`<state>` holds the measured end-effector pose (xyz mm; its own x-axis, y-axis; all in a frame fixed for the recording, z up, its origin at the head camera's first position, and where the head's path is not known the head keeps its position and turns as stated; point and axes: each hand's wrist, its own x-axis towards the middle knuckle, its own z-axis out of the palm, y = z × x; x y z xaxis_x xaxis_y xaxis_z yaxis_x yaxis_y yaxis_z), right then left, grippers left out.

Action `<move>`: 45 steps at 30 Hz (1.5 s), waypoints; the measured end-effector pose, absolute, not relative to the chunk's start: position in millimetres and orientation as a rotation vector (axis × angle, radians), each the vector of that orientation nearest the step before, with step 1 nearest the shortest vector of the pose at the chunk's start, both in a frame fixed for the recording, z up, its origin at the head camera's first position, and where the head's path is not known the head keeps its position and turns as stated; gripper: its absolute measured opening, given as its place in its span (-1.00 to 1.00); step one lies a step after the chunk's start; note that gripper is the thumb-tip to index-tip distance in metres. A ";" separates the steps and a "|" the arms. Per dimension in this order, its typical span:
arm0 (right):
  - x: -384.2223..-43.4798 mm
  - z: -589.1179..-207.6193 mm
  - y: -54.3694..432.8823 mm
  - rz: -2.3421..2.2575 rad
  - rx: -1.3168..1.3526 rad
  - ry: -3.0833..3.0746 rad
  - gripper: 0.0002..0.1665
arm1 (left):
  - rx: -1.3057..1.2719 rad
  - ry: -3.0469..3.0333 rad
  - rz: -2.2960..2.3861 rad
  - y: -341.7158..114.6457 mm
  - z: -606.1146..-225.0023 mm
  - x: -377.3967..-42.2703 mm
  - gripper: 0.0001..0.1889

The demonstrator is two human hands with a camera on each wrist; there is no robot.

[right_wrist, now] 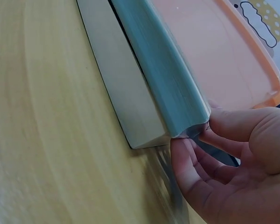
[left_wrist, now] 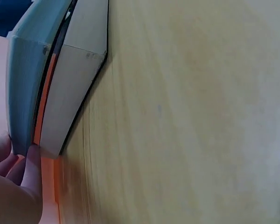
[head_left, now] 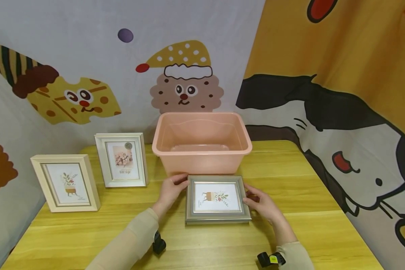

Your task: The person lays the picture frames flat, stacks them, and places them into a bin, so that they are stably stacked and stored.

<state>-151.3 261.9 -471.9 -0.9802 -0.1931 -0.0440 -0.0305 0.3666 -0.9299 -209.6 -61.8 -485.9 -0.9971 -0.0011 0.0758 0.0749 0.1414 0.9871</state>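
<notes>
Both short ends of the silver-gray picture frame (head_left: 218,201) were pinched, one by the left hand (head_left: 170,192), one by the right hand (head_left: 264,205), so neither was nearer. Its long axis was stretched pretty much hand to hand, pink plastic tub (head_left: 202,163) parked just beyond the grip.

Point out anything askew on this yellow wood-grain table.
The rectangular silver-grey picture frame looks odd: its white potted-plant print lies sideways, pot leftward, while the rectangular cream frame and rectangular white frame show theirs upright.

Left grip (left_wrist: 16,191) on one corner of a blue-and-cream frame (left_wrist: 67,84), pale wooden tabletop (left_wrist: 186,116) alongside
</notes>
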 end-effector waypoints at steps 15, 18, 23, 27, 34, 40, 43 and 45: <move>-152.7 -476.5 259.9 -1.706 -0.132 2.412 -0.33 | -0.080 -2.402 -1.887 -64.2 -491.0 -212.1 -0.72; -152.0 -476.3 259.1 -1.696 -0.105 2.425 -0.34 | -0.075 -2.394 -1.898 -64.2 -490.4 -211.4 -0.72; -152.1 -476.9 258.4 -1.698 -0.077 2.437 -0.35 | -0.065 -2.396 -1.891 -64.4 -490.2 -210.7 -0.71; -153.1 -477.3 258.6 -1.698 -0.067 2.447 -0.37 | -0.051 -2.397 -1.910 -64.4 -490.7 -211.3 -0.71; -151.3 -471.9 255.4 -1.705 -0.031 2.458 -0.40 | -0.071 -2.393 -1.910 -64.4 -491.6 -212.3 -0.71; -153.1 -476.6 256.6 -1.727 -0.011 2.434 -0.39 | -0.137 -2.381 -1.881 -66.6 -491.6 -210.3 -0.70; -153.7 -477.4 256.7 -1.729 -0.005 2.432 -0.39 | -0.231 -2.320 -1.888 -68.8 -492.8 -208.7 -0.69; -153.8 -477.3 256.6 -1.723 -0.015 2.442 -0.39 | -0.263 -2.302 -1.888 -69.8 -493.9 -208.3 -0.69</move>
<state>-153.8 256.6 -477.3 -0.9882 -0.0962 -0.1188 0.0797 0.3393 -0.9373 -208.3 -69.8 -493.9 -0.9729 0.0386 0.2279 0.2310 0.1909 0.9540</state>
